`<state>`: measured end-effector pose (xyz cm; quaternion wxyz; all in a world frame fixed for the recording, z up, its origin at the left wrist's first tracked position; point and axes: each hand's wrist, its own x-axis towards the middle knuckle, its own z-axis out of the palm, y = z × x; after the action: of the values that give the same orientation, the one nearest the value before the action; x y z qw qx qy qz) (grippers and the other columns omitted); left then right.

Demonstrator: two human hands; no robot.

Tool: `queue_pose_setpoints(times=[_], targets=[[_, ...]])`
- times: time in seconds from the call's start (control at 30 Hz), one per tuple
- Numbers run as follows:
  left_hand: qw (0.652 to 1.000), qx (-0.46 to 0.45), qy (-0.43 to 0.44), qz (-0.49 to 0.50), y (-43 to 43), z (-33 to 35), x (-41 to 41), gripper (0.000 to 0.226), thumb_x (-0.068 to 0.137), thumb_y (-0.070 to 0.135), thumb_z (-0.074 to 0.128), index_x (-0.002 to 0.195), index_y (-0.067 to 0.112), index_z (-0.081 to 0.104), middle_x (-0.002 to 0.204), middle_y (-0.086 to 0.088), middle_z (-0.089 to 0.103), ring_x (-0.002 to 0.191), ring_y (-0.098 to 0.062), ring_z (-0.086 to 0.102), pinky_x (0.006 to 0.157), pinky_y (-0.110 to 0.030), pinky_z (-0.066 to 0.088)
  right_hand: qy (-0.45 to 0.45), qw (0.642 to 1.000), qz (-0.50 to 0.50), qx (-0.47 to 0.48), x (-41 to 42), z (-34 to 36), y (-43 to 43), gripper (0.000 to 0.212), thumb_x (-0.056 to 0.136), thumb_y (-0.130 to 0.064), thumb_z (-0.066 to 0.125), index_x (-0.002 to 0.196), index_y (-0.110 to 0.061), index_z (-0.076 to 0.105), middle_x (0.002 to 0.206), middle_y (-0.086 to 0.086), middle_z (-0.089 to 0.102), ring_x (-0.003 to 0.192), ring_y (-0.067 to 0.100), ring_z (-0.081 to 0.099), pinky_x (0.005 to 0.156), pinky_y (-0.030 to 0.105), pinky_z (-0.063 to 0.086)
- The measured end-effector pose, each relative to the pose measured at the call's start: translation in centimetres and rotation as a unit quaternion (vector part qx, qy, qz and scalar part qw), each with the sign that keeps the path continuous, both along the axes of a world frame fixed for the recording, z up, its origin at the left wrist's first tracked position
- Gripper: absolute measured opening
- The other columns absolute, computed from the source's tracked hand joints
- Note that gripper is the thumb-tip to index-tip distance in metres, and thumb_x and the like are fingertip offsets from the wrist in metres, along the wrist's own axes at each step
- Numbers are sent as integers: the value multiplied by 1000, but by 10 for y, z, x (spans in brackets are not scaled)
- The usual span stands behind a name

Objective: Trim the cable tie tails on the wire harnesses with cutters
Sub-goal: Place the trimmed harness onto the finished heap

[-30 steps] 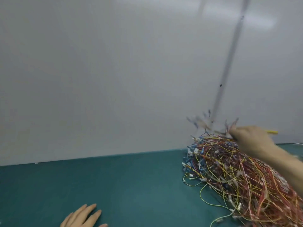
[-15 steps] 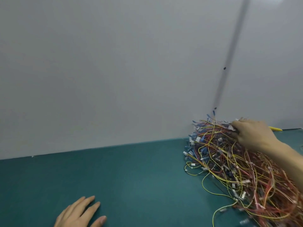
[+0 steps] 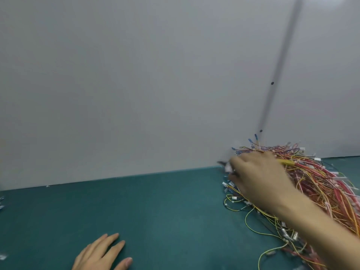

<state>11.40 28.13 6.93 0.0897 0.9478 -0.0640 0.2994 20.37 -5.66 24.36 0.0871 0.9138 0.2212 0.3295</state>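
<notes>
Head view is showing a teal desk (image 3: 155, 201) running up against a grey wall panel (image 3: 136, 84), with a dark seam (image 3: 280, 65) in that panel rising straight above the pile of wire harnesses (image 3: 321, 184). The pile, a tangle of red, yellow and orange wires, is lying against the foot of the panel. Small white scraps (image 3: 3, 199) are lying far to the left of the pile. The left hand (image 3: 101, 252) is resting flat on the desk, fingers straight and holding nothing, well to the left of the pile. The right hand (image 3: 257, 178) is reaching over the pile's left side and hiding part of it, its fingers curling round the cutters (image 3: 286, 162). The yellow handle is poking out above the pile and the dark tips are showing just past the pile's left edge. Something small and white at the fingertips is too blurred to make out.
</notes>
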Motion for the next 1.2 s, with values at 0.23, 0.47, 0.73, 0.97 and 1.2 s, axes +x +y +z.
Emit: queue_pose_setpoints(times=[0.23,0.47,0.73,0.97,1.2], targets=[[1000,13,-1,5,2,1,-1,83,93,67,8,73,27,78,89,5,75,72,-21,73,73,-18,37,321,947,32,-4,-56,-88,69,44,86,-58,52,114,-24,47,118,5,58,111,24,54,76,37,23],[1000,-16,11,-15,1,2,-3,83,92,70,10,71,26,78,90,5,75,113,8,50,68,-18,50,162,983,87,-19,-75,-141,88,37,76,-57,38,59,-30,57,54,-10,41,45,10,44,49,21,18],[1000,11,7,4,-5,6,-9,83,95,64,10,78,21,79,95,3,74,84,-18,72,77,-25,52,76,983,169,-8,-60,-159,79,42,75,-62,49,90,-32,75,64,-9,52,68,13,27,46,15,36],[998,28,44,23,-5,8,-17,84,97,60,7,79,21,79,95,5,74,86,-19,73,78,-26,47,31,977,212,-2,-52,-171,80,53,87,-59,37,86,-26,78,62,-5,55,68,16,26,48,15,38],[996,71,44,30,2,12,-30,83,98,55,5,77,23,79,91,5,74,82,-15,73,55,-32,57,-4,978,210,11,-51,-171,83,48,73,-56,42,76,-24,78,65,0,50,66,19,26,44,15,35]])
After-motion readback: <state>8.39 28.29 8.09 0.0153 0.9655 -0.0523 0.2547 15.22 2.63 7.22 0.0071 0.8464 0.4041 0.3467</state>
